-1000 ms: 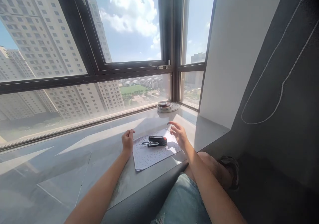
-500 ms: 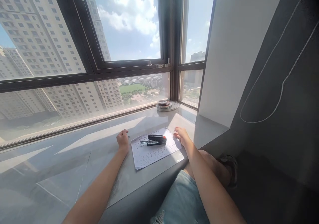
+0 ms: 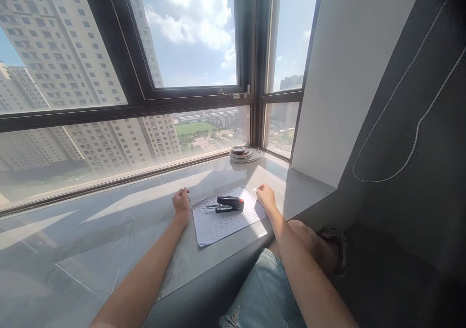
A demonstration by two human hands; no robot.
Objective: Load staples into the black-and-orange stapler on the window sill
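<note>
A black stapler (image 3: 229, 204) with a red patch at its right end lies on printed paper sheets (image 3: 218, 230) on the sill. Its silver jaw points left and stands apart from the upper arm. Left of the paper, my left hand (image 3: 181, 203) is closed in a fist; a tiny dark bit shows beside it, too small to name. At the paper's right edge my right hand (image 3: 266, 197) is closed in a pinch. By its fingertips shows a small pale piece (image 3: 255, 189), which I cannot identify. Neither hand touches the stapler.
A stack of round plates or mats (image 3: 241, 154) stands in the far corner of the sill (image 3: 145, 226), against the window frame (image 3: 257, 119). A white looped cord (image 3: 411, 148) hangs at the right. My bent leg is below the sill's front edge.
My right hand has drawn its fingers together into a pinch, and a small pale piece now shows at its tips. The left fist and stapler stay put; the view shifts slightly.
</note>
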